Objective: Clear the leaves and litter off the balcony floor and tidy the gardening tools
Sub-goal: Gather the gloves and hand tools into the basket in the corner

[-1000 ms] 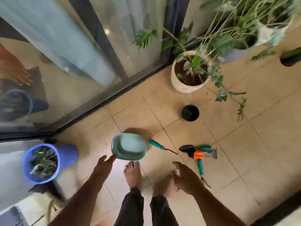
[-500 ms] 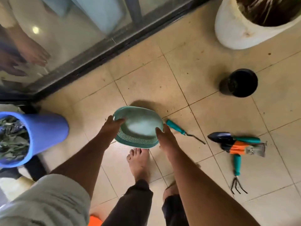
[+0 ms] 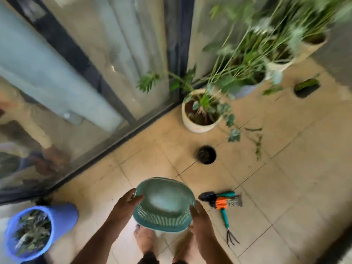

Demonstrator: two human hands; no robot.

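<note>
Holding green basket (image 3: 164, 204) upside down above tiled floor (image 3: 285, 168), near centre: left hand (image 3: 124, 207) grips left rim, right hand (image 3: 200, 220) grips right rim, fingers curled on edge. Garden tools (image 3: 222, 201) and small rake (image 3: 228, 228) lie on floor just right of basket. Blue bucket (image 3: 62, 216) with leaves near left. Black pot (image 3: 206, 154) farther back; white plant pot (image 3: 198, 126) beyond.

basket (image 3: 164, 204): showing teal, perforated wall
bucket (image 3: 62, 216): showing blue
tools (image 3: 222, 201): showing teal, orange, black
floor (image 3: 295, 168): showing beige tiles
pot (image 3: 206, 154): showing black
</note>
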